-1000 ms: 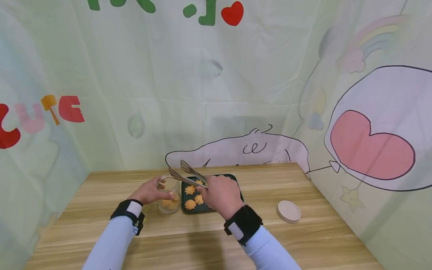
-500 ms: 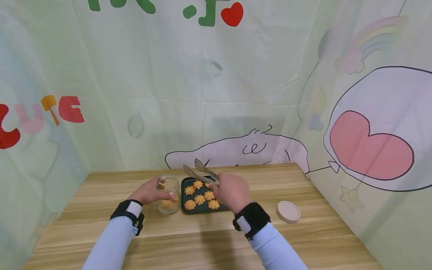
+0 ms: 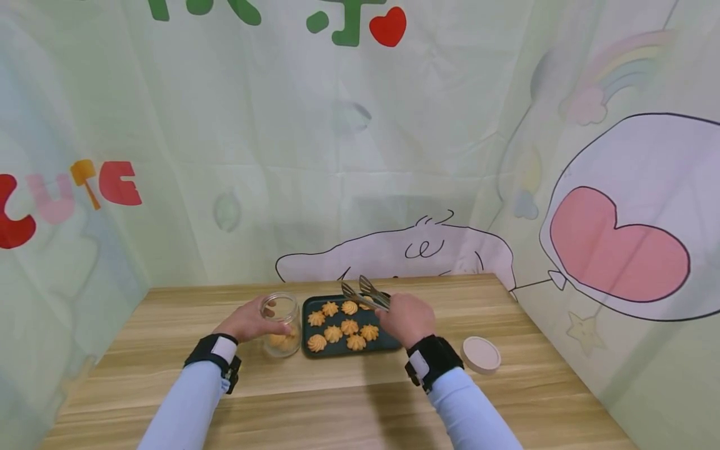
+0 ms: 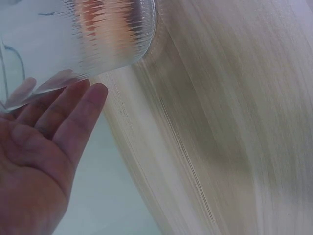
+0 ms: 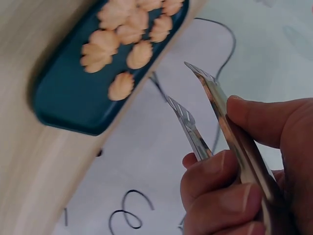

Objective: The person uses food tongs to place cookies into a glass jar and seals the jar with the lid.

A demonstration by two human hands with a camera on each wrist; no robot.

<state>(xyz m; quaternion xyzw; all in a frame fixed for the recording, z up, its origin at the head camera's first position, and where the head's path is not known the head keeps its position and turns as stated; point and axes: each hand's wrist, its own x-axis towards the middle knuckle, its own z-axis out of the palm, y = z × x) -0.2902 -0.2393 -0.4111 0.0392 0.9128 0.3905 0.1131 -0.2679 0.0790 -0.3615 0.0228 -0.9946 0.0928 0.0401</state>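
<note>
My left hand point(image 3: 247, 320) holds a clear glass jar point(image 3: 280, 324) that stands on the wooden table point(image 3: 169, 325); orange cookies lie at its bottom. In the left wrist view my fingers point(image 4: 73, 115) lie against the ribbed jar point(image 4: 83, 34). My right hand point(image 3: 406, 320) grips metal tongs point(image 3: 365, 292), tips apart and empty, over the right part of a dark teal tray point(image 3: 312, 304). Several swirled cookies point(image 3: 342, 326) lie in the tray. The right wrist view shows the tongs point(image 5: 205, 112) in my fist, raised away from the tray point(image 5: 63, 103) and its cookies point(image 5: 129, 29).
A round beige lid point(image 3: 480, 353) lies on the table right of my right wrist. Printed fabric walls point(image 3: 360, 156) close in the table at the back and both sides. Bare wood stretches in front of the tray.
My right hand has carried the empty tongs from above the jar rightward across the tray, uncovering the cookies. The left hand and jar have stayed put.
</note>
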